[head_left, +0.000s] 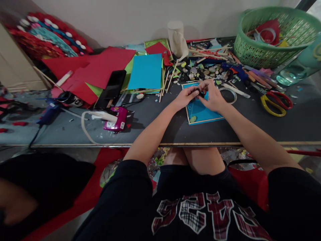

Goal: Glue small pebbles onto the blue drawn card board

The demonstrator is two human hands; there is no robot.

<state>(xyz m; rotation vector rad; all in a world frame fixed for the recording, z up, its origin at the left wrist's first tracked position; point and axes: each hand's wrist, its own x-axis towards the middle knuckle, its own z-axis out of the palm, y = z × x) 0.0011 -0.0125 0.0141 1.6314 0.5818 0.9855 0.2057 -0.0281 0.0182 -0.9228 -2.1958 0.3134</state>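
Both my hands meet over a small blue card (203,112) framed with wooden sticks, lying on the dark table. My left hand (185,97) and my right hand (212,96) have their fingers pinched together on a small dark object (200,92) between them; what it is I cannot make out. A pale green pebble (193,118) rests on the card's near left corner. A roll of tape (229,95) lies just right of my right hand.
Scattered pebbles (200,71) and wooden sticks (208,52) lie behind the card. Yellow-and-red scissors (274,102) lie at right, a green basket (273,35) at back right. A blue sheet (146,71), red paper (100,68), a black phone (111,88) and a pink device (116,118) are at left.
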